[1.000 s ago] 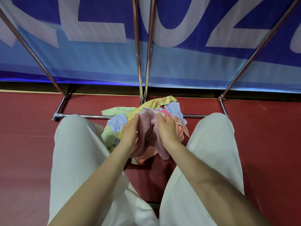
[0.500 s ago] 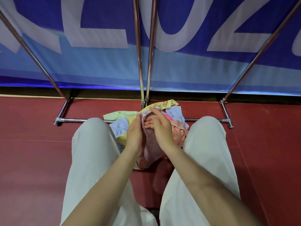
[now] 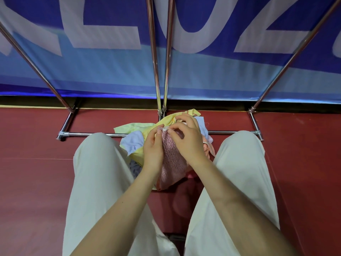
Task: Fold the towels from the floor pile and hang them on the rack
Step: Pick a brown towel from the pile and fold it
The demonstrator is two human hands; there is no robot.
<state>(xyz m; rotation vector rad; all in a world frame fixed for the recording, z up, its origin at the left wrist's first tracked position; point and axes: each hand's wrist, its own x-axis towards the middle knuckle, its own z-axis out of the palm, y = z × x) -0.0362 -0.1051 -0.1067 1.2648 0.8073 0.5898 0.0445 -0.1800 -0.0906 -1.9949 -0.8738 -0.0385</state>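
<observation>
A pink towel (image 3: 172,163) hangs between my hands, above the floor pile of towels (image 3: 136,139) in yellow, pale blue and orange. My left hand (image 3: 153,146) pinches the towel's top edge with thumb and fingers. My right hand (image 3: 186,139) pinches the same white-trimmed edge just to the right, its fingers curled over it. The towel's lower end droops down between my knees. The metal rack (image 3: 156,61) rises right behind the pile, its base bar (image 3: 88,134) lying across the floor.
My legs in cream trousers (image 3: 97,182) flank the pile on both sides. The floor (image 3: 33,163) is red. A blue banner with large white letters (image 3: 110,52) covers the wall behind the rack. Slanted rack poles (image 3: 287,65) lean out left and right.
Both hands have risen with the pink towel and drawn together at its top edge. The towel now hangs longer and narrower. The camera has tilted slightly.
</observation>
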